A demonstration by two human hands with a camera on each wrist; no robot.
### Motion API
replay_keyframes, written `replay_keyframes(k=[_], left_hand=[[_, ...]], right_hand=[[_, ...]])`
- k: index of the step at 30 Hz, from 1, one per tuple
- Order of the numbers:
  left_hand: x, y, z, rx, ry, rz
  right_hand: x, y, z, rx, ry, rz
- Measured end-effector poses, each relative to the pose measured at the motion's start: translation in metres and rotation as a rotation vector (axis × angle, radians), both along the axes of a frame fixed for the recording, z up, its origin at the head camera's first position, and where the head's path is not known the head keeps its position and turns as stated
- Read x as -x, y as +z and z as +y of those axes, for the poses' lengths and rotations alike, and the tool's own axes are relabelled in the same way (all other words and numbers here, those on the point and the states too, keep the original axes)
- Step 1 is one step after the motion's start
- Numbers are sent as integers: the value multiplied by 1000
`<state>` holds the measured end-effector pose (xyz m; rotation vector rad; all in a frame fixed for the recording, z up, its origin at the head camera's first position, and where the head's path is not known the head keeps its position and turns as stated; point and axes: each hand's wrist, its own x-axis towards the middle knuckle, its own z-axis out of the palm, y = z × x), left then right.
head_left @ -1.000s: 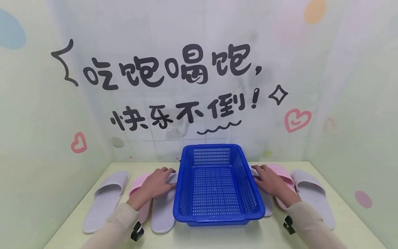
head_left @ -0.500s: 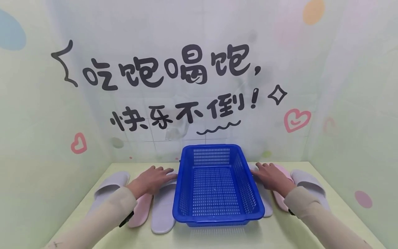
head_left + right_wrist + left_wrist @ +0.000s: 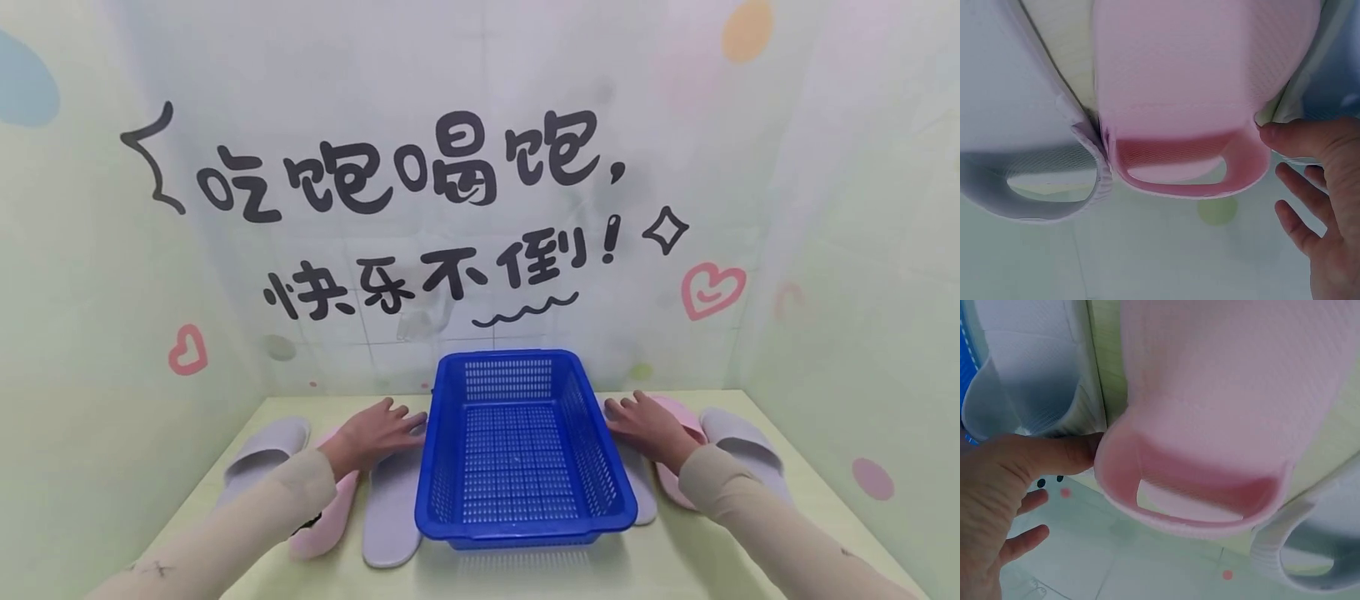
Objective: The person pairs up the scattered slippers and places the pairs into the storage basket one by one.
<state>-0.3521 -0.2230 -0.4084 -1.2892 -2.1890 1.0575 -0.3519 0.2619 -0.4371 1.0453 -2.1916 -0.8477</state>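
Note:
My left hand (image 3: 372,437) reaches over the left pink slipper (image 3: 330,521). In the left wrist view its thumb lies right at the strap edge of that slipper, and the other fingers are spread apart from it. Over the right pink slipper (image 3: 672,490) is my right hand (image 3: 648,429), its thumb tip against the strap side in the right wrist view, fingers loosely extended. Between the hands stands a blue plastic basket (image 3: 525,527) with nothing inside. A white slipper (image 3: 392,512) lies at the basket's left side, another white slipper (image 3: 641,492) partly hidden at its right.
An outer white slipper (image 3: 258,458) lies at the far left, partly behind the left sleeve. On the far right is a further white slipper (image 3: 742,446). Everything rests on a pale wooden table (image 3: 517,579), enclosed by a printed backdrop (image 3: 480,50) behind and at both sides.
Both forearms have come further over the table, and the hands have shifted slightly over the pink slippers. The left pink slipper's heel has swung a little left. The basket stays put.

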Motion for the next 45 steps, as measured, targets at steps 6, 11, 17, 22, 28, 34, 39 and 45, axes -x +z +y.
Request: replay_keyframes(k=[6, 11, 17, 22, 28, 34, 39, 45], left_hand=[[-2, 1, 4, 154, 6, 49], [-2, 1, 6, 228, 1, 50], [-2, 2, 7, 252, -7, 46], [-1, 0, 8, 240, -28, 31], [3, 5, 1, 149, -113, 41], [7, 15, -10, 59, -177, 75], [6, 21, -14, 63, -183, 90], [4, 25, -16, 28, -173, 58]], right_hand=[[3, -2, -1, -70, 36, 87], [2, -1, 0, -108, 8, 69], [5, 2, 0, -145, 22, 51], [4, 8, 2, -196, 65, 58], [0, 14, 11, -218, 57, 21], [0, 15, 22, -84, 122, -57], [-2, 18, 24, -67, 134, -89], [-7, 24, 28, -10, 127, -77]])
